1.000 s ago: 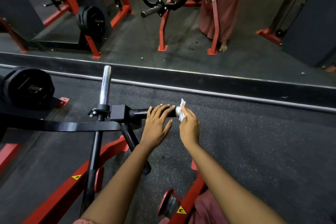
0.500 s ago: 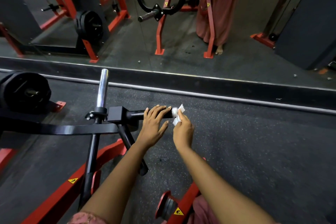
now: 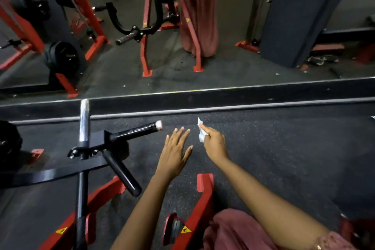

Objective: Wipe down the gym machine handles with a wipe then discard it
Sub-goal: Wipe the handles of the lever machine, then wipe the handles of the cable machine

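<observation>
A black machine handle (image 3: 136, 131) with a pale end cap sticks out to the right from the machine's black arm. A second black handle (image 3: 121, 172) angles down toward me below it. My left hand (image 3: 175, 152) hovers just right of the upper handle, fingers spread, holding nothing. Farther right, my right hand (image 3: 214, 143) pinches a small crumpled white wipe (image 3: 201, 132) between its fingertips. Neither hand touches the handle.
A chrome weight peg (image 3: 84, 119) rises from the arm. The machine's red frame (image 3: 203, 199) runs under my arms. A black weight plate (image 3: 9, 140) sits at the left. Ahead, a floor-level mirror (image 3: 182, 57) reflects the machines and a person's hands.
My left hand let go of the upper handle and opened. My right hand drew the wipe off the handle's end and moved right. The camera view shifted, bringing the lower handle into sight.
</observation>
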Demonstrator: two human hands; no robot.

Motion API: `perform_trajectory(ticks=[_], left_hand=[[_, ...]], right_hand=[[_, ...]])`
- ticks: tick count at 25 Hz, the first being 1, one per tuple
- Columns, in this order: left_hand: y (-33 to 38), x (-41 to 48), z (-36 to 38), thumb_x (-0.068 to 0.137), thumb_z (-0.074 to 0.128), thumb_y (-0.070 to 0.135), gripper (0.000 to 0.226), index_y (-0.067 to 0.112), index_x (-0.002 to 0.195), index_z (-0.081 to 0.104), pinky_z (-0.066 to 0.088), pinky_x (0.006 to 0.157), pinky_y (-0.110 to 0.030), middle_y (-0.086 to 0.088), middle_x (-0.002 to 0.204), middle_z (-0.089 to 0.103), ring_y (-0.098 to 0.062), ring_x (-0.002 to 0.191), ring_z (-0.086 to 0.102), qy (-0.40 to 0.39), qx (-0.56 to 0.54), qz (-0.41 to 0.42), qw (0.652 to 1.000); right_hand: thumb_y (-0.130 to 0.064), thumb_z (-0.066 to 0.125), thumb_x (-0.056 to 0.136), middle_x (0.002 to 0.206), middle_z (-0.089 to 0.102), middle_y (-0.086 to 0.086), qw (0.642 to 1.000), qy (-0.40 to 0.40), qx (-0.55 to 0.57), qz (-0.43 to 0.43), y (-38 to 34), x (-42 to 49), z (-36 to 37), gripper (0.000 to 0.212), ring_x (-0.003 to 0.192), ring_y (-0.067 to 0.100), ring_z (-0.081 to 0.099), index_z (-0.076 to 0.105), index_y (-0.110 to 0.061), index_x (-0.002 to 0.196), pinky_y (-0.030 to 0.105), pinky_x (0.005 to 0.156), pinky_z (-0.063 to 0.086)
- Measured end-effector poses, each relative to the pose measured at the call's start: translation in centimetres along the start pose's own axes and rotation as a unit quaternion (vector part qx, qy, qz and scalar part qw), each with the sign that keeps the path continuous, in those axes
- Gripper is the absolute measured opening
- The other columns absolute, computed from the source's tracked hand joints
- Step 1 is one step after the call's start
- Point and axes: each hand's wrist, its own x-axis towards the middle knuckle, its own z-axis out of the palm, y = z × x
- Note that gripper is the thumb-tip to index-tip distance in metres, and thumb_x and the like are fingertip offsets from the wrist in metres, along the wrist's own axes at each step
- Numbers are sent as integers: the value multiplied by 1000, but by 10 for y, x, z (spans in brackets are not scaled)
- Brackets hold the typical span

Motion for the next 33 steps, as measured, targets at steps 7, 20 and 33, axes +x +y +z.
perform_trajectory(ticks=[7, 20, 33], left_hand=[[110, -2, 58, 98, 37, 40, 52, 22, 145, 26, 5, 117, -33, -1, 153, 24, -16, 143, 16, -102, -31, 84, 991], [330, 1, 146, 98, 37, 37, 52, 21, 146, 25, 6, 117, -33, 0, 152, 27, -14, 142, 18, -281, -43, 489, 825], [479, -164, 165, 95, 48, 29, 49, 14, 140, 37, 18, 104, -10, -3, 142, 42, -14, 133, 37, -449, -169, 632, 608]], right_hand=[[8, 42, 83, 113, 67, 11, 988, 125, -58, 72, 70, -75, -139, 44, 91, 20, 64, 64, -11, 115, 23, 77, 41], [10, 47, 79, 115, 65, 7, 809, 512, -60, 281, 126, -266, -273, 42, 108, 19, 62, 68, -10, 109, 22, 94, 44], [7, 45, 81, 111, 68, 5, 554, 733, -31, 393, 111, -456, -279, 42, 86, 3, 64, 68, -13, 109, 4, 68, 41]])
